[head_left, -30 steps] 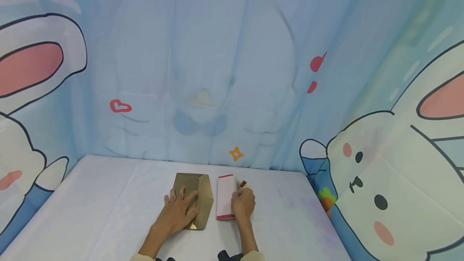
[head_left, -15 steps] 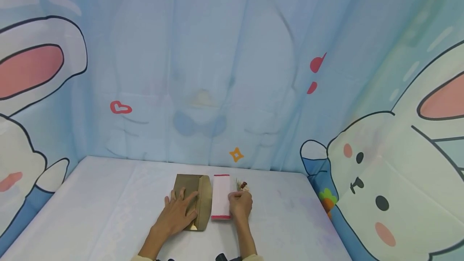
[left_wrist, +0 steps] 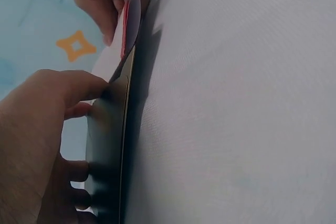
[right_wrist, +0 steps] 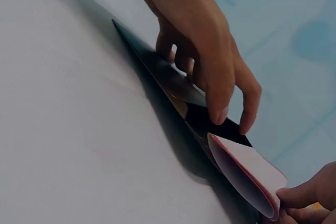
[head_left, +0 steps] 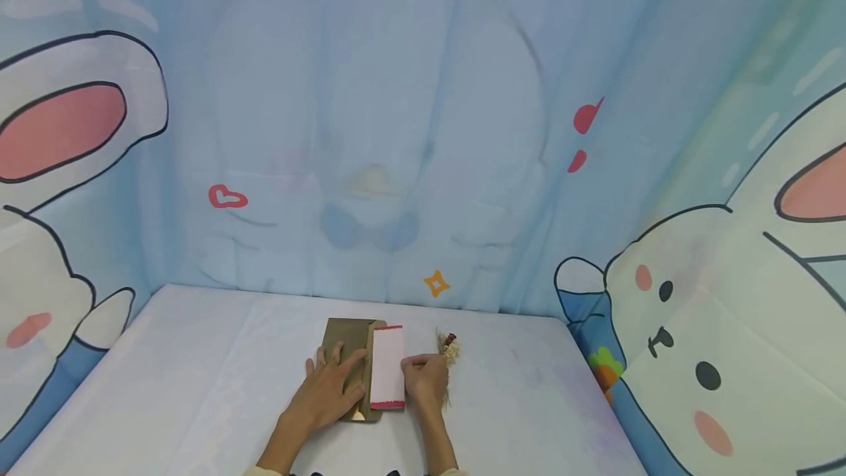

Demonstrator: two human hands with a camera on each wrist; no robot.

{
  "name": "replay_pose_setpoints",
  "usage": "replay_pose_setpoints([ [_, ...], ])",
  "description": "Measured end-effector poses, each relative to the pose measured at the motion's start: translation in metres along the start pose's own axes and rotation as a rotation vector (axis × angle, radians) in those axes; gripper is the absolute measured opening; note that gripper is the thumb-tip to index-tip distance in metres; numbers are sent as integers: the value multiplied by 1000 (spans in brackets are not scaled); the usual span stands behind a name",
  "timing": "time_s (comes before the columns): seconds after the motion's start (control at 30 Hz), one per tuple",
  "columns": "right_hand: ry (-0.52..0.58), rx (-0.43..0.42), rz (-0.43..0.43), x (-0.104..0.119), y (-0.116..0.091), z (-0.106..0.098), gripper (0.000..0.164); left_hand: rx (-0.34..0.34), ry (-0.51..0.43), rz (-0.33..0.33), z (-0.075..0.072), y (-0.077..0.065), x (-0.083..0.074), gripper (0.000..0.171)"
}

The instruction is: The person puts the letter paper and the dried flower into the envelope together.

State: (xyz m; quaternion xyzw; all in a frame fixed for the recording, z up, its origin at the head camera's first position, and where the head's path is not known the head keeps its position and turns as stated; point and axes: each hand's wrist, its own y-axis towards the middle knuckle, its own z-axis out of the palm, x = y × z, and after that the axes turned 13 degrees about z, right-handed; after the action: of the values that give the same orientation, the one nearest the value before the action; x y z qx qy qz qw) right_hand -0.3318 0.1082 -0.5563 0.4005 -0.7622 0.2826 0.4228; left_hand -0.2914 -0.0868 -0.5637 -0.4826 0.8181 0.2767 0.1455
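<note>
Stretching wide across the lower part of the head view, the table (head_left: 542, 410) is wearing a white cloth (head_left: 218, 373), and faint purplish patches are showing towards its right side. Near the middle, a gold-brown envelope (head_left: 349, 333) is lying flat, its long side running away from the near edge, a dark shadow falling beside it. Over to its right, well apart, a small dried flower sprig (head_left: 451, 347) is lying, its stem partly hiding from view.

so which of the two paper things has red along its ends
The pale pink folded paper pinched by the right hand: it is edged red at both ends. The gold envelope under the left hand shows no red.
</note>
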Motion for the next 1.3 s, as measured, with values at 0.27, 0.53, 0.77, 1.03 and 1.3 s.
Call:
replay_pose_setpoints([
  [0.27,-15,-78,-66,2,-3,9,13,14,-12,0,-1,1,-1,66],
  [0.53,-35,-89,-102,0,-1,18,17,8,-25,4,1,1,2,64],
  [0.77,-39,-71,-141,1,-3,23,17,3,-33,0,0,1,3,62],
  [1.03,-52,-72,-174,2,-4,29,18,3,-25,-2,1,2,4,63],
  [1.3,-75,-128,-265,-12,10,49,17,4,-21,-2,1,2,7,64],
])
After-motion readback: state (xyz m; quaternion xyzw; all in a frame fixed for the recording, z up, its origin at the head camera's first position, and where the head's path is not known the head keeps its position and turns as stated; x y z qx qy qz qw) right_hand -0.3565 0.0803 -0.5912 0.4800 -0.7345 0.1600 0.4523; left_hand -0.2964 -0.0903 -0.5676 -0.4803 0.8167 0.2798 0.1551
